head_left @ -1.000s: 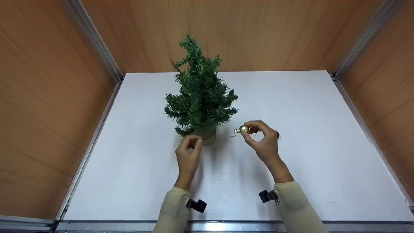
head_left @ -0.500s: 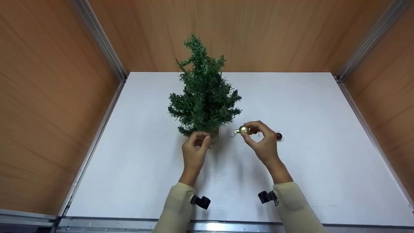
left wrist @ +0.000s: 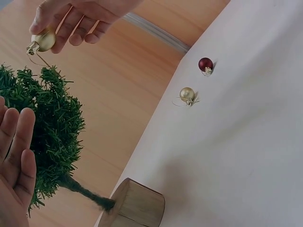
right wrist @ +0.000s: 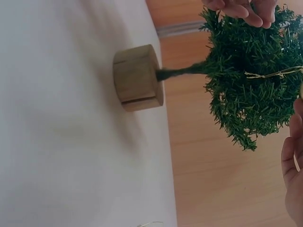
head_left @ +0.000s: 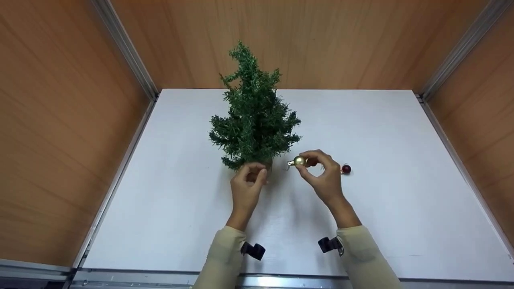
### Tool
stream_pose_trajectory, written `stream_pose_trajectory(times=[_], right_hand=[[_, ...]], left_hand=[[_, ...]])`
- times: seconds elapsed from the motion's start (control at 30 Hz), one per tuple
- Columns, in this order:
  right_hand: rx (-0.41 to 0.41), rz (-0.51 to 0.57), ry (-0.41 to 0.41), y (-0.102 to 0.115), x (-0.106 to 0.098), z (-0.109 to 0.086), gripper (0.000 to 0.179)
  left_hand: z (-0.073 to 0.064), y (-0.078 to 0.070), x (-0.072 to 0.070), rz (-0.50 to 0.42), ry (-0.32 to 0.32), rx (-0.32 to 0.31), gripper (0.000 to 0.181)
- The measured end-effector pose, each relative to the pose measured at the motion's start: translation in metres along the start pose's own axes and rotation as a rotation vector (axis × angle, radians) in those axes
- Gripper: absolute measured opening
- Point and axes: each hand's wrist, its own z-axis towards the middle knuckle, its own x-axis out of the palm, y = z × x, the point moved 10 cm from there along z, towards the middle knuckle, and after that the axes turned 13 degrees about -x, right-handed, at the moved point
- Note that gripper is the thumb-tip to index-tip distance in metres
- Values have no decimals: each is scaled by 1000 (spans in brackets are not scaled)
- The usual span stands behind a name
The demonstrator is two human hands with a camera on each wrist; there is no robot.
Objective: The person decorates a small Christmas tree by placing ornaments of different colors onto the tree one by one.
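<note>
My right hand (head_left: pixel 328 182) pinches a small gold bauble (head_left: pixel 299 160) between thumb and fingers. Its metal cap and thin wire hook (right wrist: pixel 279 73) point left, to the right of the little artificial Christmas tree (head_left: pixel 253 116). The left hand (head_left: pixel 245 188) hovers in front of the tree's foot, thumb close to the index finger, and no object shows in it. In the left wrist view the other fingers (left wrist: pixel 22 130) of this hand are loosely bent beside the green branches. The tree stands upright on a round wooden base (left wrist: pixel 142 203), mostly covered by the left hand in the head view.
A dark red bauble (head_left: pixel 346 169) lies on the white table (head_left: pixel 401 208), right of the right hand. Near it lies a second gold bauble (left wrist: pixel 187 94), hidden behind the hand in the head view. Wooden panels (head_left: pixel 321 44) enclose the table at the back and sides.
The left hand has moved right, across the front of the tree's base. The right hand has shifted slightly left with the gold bauble, so the red bauble shows fully. The head view has also shifted slightly.
</note>
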Motion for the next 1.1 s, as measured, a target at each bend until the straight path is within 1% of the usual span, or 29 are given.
stream_pose_trajectory(times=[0.17,0.4,0.63,0.8,1.0,1.1], right_hand=[[-10,-6,-2,1,2,0,21],[-38,32,-4,4,5,0,20],[-65,36,2,7,8,1,19],[-83,37,-2,8,10,1,19],[-90,50,2,8,13,1,20],[-97,58,10,9,15,2,20]], left_hand=[[-1,1,1,0,4,-12,7],[-1,2,3,1,3,-26,7],[-2,-2,6,2,14,-6,8],[-2,0,7,-18,14,-14,7],[-2,-5,9,-16,10,22,8],[-2,-5,11,-25,21,24,9]])
